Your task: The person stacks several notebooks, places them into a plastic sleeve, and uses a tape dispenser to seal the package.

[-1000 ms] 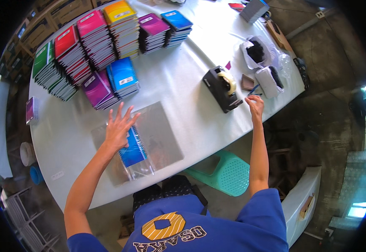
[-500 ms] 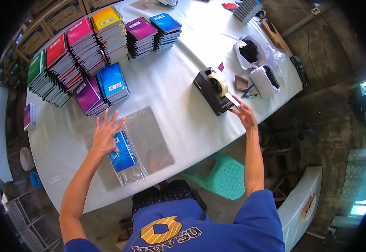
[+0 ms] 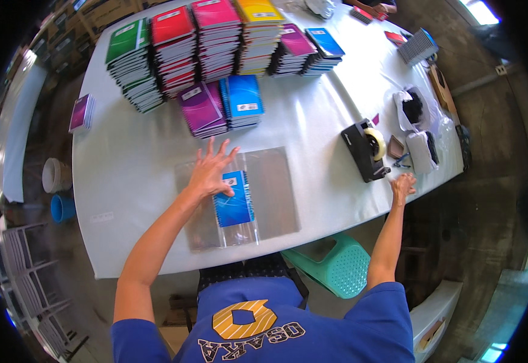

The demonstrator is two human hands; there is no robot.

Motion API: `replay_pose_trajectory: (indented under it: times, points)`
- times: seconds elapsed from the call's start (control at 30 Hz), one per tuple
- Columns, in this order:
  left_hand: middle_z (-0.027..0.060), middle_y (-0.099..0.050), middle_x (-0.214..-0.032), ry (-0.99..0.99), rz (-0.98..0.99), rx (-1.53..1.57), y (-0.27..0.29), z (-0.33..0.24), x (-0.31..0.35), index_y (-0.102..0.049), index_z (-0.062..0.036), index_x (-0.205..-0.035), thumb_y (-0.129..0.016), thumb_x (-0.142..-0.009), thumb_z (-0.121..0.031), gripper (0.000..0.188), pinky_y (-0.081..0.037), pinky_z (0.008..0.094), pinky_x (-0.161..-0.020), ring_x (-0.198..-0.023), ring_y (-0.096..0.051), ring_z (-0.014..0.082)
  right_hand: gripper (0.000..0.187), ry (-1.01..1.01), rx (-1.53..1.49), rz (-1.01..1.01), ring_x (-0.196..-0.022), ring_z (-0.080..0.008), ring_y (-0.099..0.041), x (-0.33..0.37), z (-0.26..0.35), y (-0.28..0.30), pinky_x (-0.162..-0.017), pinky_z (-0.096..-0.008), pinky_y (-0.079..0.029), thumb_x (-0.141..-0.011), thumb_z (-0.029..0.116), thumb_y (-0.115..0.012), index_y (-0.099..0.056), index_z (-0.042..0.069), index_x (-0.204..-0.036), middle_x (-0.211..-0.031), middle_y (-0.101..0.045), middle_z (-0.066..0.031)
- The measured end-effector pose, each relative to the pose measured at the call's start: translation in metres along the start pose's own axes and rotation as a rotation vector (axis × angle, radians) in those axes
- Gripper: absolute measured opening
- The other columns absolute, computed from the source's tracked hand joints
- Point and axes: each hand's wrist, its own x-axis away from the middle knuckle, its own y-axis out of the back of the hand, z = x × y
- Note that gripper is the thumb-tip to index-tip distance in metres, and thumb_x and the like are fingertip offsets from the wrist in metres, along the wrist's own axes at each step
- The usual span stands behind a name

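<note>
My left hand [image 3: 211, 173] lies with fingers spread over a small blue spiral notebook [image 3: 233, 206], its thumb on the cover. The notebook rests on clear plastic sheeting [image 3: 276, 193], with a narrower see-through piece around it whose layering I cannot make out. At the table's right edge, my right hand [image 3: 403, 185] is closed with curled fingers, just beside the front of a black tape dispenser [image 3: 360, 151]. A roll of clear tape [image 3: 375, 145] sits in the dispenser. Whatever the right fingers hold is too small to see.
Tall stacks of spiral notebooks [image 3: 176, 54] stand at the back left, with shorter purple [image 3: 203, 112] and blue [image 3: 242, 100] stacks before them. White bags [image 3: 421, 151] lie right of the dispenser. A green stool [image 3: 342, 272] stands below the front edge. Another person's hands [image 3: 382, 9] show far off.
The view has shifted, so the table things appear farther right. A pale strip seen between the dispenser and my right fingers no longer shows; that hand has drawn nearer me. My left hand stays on the notebook.
</note>
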Motion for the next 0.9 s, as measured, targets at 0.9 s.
replay_pose_trajectory:
  times: [0.9]
  points:
    - [0.0128, -0.02, -0.157, -0.108, 0.066, -0.015, -0.007, 0.016, -0.002, -0.025, -0.0285, -0.151, -0.09, -0.041, -0.033, 0.128, -0.02, 0.0691, -0.109, -0.144, -0.01, 0.0445, 0.028, 1.038, -0.388, 0.507, -0.068, -0.0309, -0.066, 0.305, 0.325, 0.161, -0.078, -0.0428, -0.042, -0.063, 0.032, -0.083, -0.07, 0.008, -0.066, -0.069, -0.068, -0.0126]
